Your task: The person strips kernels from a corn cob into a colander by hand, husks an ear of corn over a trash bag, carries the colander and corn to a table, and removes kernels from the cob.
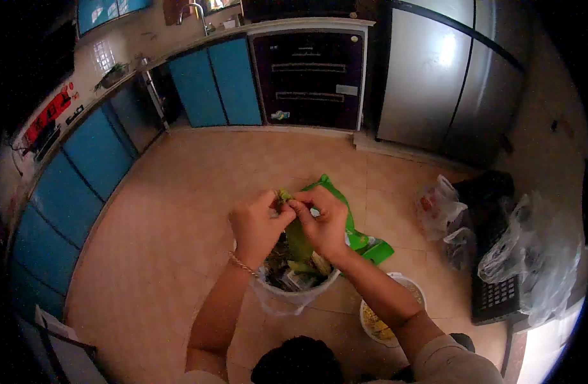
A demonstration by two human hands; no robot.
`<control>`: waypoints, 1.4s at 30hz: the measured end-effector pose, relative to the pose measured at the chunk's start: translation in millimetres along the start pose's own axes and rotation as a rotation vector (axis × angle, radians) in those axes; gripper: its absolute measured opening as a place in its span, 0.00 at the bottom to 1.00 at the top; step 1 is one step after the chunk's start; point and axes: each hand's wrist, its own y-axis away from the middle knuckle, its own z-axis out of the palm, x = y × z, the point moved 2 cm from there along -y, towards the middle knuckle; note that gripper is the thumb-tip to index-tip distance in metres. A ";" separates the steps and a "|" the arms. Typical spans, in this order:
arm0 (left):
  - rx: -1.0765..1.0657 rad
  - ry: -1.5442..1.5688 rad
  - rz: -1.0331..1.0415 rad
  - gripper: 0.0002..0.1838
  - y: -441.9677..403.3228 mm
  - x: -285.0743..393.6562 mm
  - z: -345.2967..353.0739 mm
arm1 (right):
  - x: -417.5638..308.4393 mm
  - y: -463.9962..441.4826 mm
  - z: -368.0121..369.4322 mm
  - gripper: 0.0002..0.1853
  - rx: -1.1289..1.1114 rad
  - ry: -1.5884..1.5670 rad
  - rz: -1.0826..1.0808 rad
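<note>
Both hands meet above a round bin (298, 296) lined with a clear bag. Between the fingertips is a small green-yellow plant piece (283, 196). My left hand (259, 221), with a braided bracelet at the wrist, pinches it from the left. From the right, my right hand (321, 221) pinches the same piece with thumb and forefinger. Dark scraps and green leaves (300, 267) lie inside the bin. Behind the right hand a bright green bag (372, 249) rests on the floor. A white bowl (422, 296) holding yellow pieces stands below my right forearm, partly hidden by it.
At the right, plastic bags (515, 246) hang over a black crate (497, 299). Blue cabinets (70, 192) line the left side. A dark panelled appliance (307, 80) and a silver refrigerator (425, 77) stand at the back. Dark shoes or knees show at the bottom.
</note>
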 end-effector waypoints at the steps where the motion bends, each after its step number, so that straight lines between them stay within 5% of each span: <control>1: 0.044 -0.016 0.028 0.07 0.0 7.0 1.6 | -1.0 1.5 -1.7 0.04 0.049 0.010 -0.022; 6: 0.057 0.052 -0.007 0.08 -6.5 4.7 8.4 | 2.4 7.0 0.3 0.04 0.176 -0.088 0.039; 8: 0.000 0.280 -0.226 0.05 -6.5 -5.6 10.7 | 17.4 15.1 2.9 0.04 0.238 -0.407 0.410; 9: -0.002 0.275 -0.227 0.05 -7.2 -8.2 13.2 | 19.9 13.7 0.6 0.04 0.239 -0.410 0.413; 11: -0.003 0.493 -0.222 0.08 -7.9 -15.0 17.8 | 25.6 9.0 1.1 0.05 0.182 -0.674 0.458; 14: -0.117 0.685 -0.159 0.09 -9.3 -1.3 13.3 | 30.0 9.5 6.0 0.06 0.045 -0.575 0.449; 18: 0.005 0.603 -0.198 0.10 -5.9 -1.6 22.1 | 26.0 10.2 14.8 0.06 0.008 -0.395 0.375; 20: -0.011 0.225 -0.401 0.13 -2.3 -9.3 22.8 | 31.9 13.4 17.9 0.07 0.061 -0.527 0.418; 22: 0.096 0.306 -0.391 0.14 -2.3 -15.1 29.2 | 33.6 16.7 21.8 0.07 0.086 -0.593 0.445; 24: 0.199 0.385 -0.378 0.16 -1.0 -28.1 40.0 | 34.3 18.1 28.9 0.07 0.109 -0.981 0.594; 27: 0.258 0.370 -0.431 0.19 1.7 -40.9 48.9 | 25.6 19.5 26.6 0.06 0.203 -0.893 0.517; 32: 0.498 1.156 -0.545 0.16 18.0 2.8 54.0 | 20.6 15.9 33.9 0.04 0.225 -0.753 0.507; 37: 0.306 0.761 -0.442 0.16 27.7 11.7 49.4 | 11.0 7.7 35.0 0.04 0.175 -0.534 0.428; 42: 0.364 0.488 -0.446 0.16 25.6 -5.3 57.6 | 22.7 13.9 35.8 0.04 0.141 -0.813 0.546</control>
